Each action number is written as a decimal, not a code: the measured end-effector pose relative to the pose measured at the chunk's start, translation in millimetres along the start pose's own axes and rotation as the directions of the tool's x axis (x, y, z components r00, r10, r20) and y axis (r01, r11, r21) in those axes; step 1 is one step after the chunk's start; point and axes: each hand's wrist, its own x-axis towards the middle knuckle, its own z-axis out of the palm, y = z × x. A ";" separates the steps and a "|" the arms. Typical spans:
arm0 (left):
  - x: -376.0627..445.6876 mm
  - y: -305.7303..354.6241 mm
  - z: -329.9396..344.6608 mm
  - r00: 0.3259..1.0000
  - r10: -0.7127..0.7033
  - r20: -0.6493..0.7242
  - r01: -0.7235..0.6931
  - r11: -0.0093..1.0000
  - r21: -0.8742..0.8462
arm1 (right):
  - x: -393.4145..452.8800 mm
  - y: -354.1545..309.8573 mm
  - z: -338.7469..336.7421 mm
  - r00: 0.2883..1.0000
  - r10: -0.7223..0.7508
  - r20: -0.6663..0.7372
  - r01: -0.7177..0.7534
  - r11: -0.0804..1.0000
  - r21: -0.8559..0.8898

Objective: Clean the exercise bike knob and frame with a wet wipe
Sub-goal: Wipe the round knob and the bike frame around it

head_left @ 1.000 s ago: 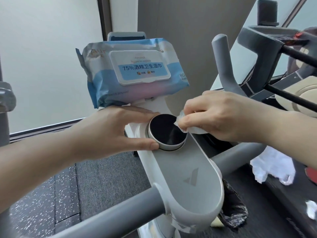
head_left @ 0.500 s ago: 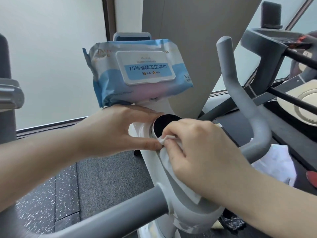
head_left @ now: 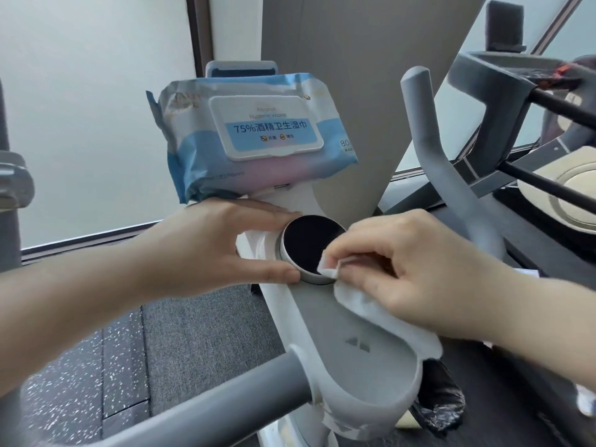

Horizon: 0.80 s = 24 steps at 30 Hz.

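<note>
Head view — left hand (head_left: 206, 243) gripping knob (head_left: 311, 250) rim, right hand (head_left: 416, 269) pinching wet wipe (head_left: 380, 309) against knob face.

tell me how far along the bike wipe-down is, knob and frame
Done: a wet wipe is already out, and the wipes pack sits closed above.
In hand: the left hand steadies the knob by its rim while the right hand presses a corner of the wipe onto the lower right edge of its black face.
Left: the frame; the wipe only trails across it.
</note>
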 end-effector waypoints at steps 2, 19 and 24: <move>-0.4 -0.2 -0.2 1.000 0.001 0.009 -0.001 1.000 -0.009 | 0.7 16.7 -10.6 0.991 -0.108 0.078 0.112 0.993 -0.045; -0.4 -0.1 -0.6 1.000 -0.004 0.009 0.004 1.000 0.001 | 44.6 40.6 -34.2 0.840 -0.464 0.283 0.542 0.680 -0.493; -1.5 1.1 -1.3 1.000 0.010 0.002 -0.010 1.000 -0.011 | 12.2 23.6 -17.6 0.944 -0.300 0.136 0.325 0.915 -0.238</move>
